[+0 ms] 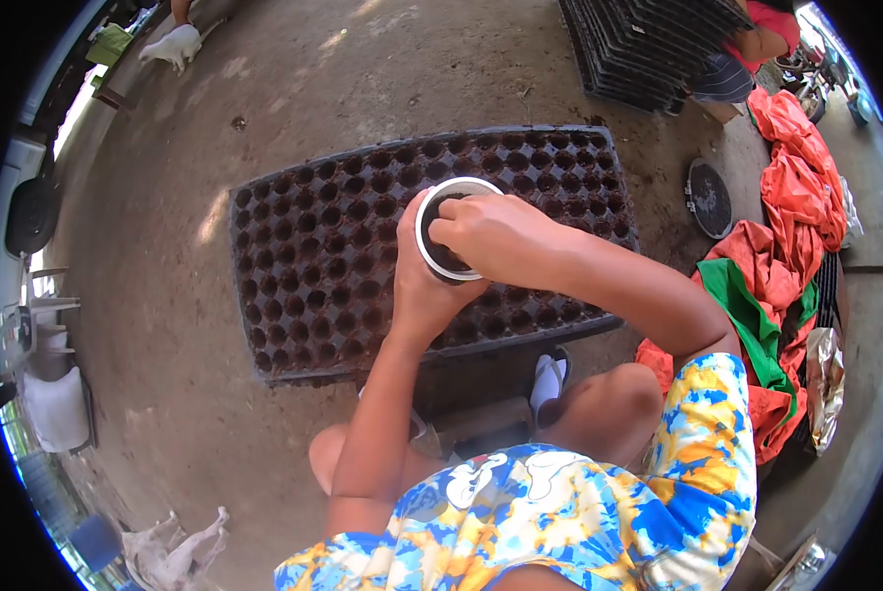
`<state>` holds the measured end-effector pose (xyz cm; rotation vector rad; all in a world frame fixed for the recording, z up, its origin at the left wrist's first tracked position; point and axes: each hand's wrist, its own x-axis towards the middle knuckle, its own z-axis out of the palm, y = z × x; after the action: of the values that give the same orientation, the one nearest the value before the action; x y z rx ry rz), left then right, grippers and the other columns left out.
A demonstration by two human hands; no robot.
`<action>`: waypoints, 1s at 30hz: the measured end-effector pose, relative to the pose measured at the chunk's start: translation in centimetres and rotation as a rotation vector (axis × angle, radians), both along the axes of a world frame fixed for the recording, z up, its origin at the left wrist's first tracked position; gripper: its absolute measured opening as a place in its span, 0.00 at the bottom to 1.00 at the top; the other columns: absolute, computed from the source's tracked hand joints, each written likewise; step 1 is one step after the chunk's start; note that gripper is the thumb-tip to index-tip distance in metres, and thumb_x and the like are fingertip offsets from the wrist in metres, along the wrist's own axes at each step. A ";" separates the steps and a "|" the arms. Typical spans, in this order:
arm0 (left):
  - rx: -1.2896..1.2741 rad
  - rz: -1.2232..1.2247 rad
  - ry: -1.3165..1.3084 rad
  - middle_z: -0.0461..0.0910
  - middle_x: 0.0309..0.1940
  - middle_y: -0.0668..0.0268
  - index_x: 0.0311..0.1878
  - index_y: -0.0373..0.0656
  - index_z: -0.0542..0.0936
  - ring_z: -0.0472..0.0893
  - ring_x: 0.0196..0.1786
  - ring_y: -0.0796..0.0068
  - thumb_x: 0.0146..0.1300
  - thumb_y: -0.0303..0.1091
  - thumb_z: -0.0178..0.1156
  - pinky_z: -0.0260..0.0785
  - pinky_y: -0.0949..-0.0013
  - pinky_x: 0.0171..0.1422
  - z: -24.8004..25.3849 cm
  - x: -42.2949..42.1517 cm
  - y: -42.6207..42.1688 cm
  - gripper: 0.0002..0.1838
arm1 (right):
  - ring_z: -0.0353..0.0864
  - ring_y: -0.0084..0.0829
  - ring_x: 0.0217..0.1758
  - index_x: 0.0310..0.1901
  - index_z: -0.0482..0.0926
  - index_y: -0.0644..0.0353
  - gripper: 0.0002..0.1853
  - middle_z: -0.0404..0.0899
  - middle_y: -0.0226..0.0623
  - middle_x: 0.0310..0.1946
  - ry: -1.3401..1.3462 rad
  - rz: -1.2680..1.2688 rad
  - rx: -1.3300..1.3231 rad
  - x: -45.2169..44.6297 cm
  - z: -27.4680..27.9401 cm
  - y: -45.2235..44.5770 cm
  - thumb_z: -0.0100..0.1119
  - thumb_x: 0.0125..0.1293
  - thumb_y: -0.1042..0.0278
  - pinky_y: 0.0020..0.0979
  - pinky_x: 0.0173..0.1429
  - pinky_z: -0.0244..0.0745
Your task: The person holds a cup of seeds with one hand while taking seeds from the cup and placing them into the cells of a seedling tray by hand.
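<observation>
My left hand [424,295] is wrapped around a small white-rimmed cup [476,185], holding it up over the seedling tray. The fingers of my right hand [505,236] dip inside the cup and are curled together; what they pinch, if anything, is hidden. Dark material, perhaps seeds or soil, shows inside the cup [441,209]. Below both hands lies a wide black seedling tray [308,222] with rows of round cells, brownish soil showing in them. My forearms and the cup cover part of its middle and right side.
A tall stack of black trays [648,49] stands at the upper right beside another person [766,39]. A round dark lid or basin [709,197] lies near orange and green sheets [756,266]. White animals rest at upper left [173,47] and lower left [170,552].
</observation>
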<state>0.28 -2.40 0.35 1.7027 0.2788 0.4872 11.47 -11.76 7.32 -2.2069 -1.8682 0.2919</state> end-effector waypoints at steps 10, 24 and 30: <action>-0.002 0.043 -0.116 0.71 0.59 0.56 0.69 0.38 0.55 0.74 0.60 0.65 0.37 0.30 0.80 0.65 0.64 0.66 -1.4 0.3 0.9 0.56 | 0.76 0.16 0.32 0.38 0.81 0.64 0.05 0.80 0.29 0.29 0.771 -0.395 0.167 1.9 1.8 -3.0 0.62 0.60 0.77 0.21 0.37 0.72; -0.100 0.032 -0.214 0.69 0.60 0.58 0.69 0.38 0.54 0.72 0.62 0.68 0.39 0.24 0.77 0.65 0.66 0.67 -1.0 0.2 1.6 0.54 | 0.85 0.39 0.40 0.40 0.83 0.63 0.09 0.84 0.44 0.35 0.609 -0.460 -0.085 1.0 -4.2 -7.6 0.62 0.57 0.74 0.33 0.46 0.78; -0.099 0.027 -0.203 0.69 0.60 0.58 0.69 0.38 0.54 0.72 0.62 0.68 0.39 0.24 0.77 0.65 0.65 0.67 -0.9 0.2 1.6 0.54 | 0.84 0.40 0.41 0.41 0.84 0.61 0.09 0.84 0.44 0.36 0.591 -0.444 -0.088 1.3 -4.7 -8.0 0.63 0.57 0.74 0.34 0.47 0.78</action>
<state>0.43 -0.77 -0.57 1.5413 0.1761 0.6513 12.76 -19.75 2.58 -2.1880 -1.0519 0.8365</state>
